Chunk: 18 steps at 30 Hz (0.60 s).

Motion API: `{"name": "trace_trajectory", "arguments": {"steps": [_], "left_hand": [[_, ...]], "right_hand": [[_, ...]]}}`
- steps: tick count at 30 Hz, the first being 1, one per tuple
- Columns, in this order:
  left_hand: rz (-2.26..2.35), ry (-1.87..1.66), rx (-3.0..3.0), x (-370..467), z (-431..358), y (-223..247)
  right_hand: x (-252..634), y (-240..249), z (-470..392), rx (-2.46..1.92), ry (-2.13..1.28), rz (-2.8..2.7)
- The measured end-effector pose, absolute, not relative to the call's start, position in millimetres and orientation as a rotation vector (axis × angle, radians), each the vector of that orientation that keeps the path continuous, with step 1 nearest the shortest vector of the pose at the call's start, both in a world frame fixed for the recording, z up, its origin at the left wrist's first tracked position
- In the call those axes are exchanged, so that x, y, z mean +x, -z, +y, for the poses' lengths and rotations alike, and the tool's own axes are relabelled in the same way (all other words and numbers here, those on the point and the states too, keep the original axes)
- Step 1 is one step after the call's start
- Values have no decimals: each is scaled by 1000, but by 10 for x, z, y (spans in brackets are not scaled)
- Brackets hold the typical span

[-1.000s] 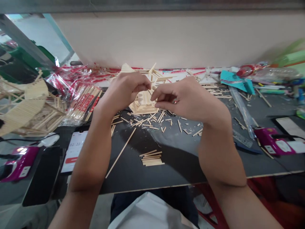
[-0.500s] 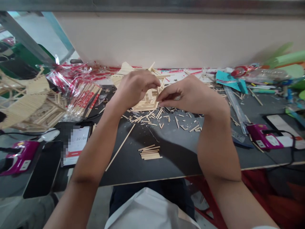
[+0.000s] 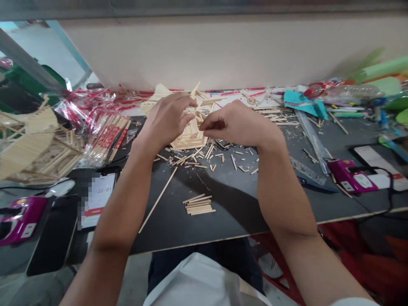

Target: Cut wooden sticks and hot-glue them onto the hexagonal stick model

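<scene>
- Extends both forearms [image 3: 129,195] forward, angled inward.
- Curves left hand [image 3: 167,117], with thumb parted from fingers.
- Bends right hand [image 3: 236,123] at wrist, with fingers curled.

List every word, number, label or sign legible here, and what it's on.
"22:01": on the left phone's screen; pixelation hides whatever precedes it.
Red markings on the wrapped sticks: too blurred to read.
Markings on the clear ruler: too small to read.
No brand is legible.
</scene>
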State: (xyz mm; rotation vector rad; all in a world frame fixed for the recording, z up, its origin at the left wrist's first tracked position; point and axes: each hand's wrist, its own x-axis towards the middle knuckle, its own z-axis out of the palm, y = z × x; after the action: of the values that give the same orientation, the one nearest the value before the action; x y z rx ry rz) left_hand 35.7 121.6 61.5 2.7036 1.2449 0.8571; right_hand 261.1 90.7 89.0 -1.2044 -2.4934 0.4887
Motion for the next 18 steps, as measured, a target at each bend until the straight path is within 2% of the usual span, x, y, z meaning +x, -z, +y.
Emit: {"name": "trace_trajectory", "arguments": {"steps": [8, 18], "left_hand": [[1381, -738, 2670, 311, 1267, -589], [1299, -820, 2735, 257, 1355, -483]], "right_hand": [[2496, -801, 947, -1229, -478, -2479], [2500, -790, 943, -1220, -536, -2446]]}}
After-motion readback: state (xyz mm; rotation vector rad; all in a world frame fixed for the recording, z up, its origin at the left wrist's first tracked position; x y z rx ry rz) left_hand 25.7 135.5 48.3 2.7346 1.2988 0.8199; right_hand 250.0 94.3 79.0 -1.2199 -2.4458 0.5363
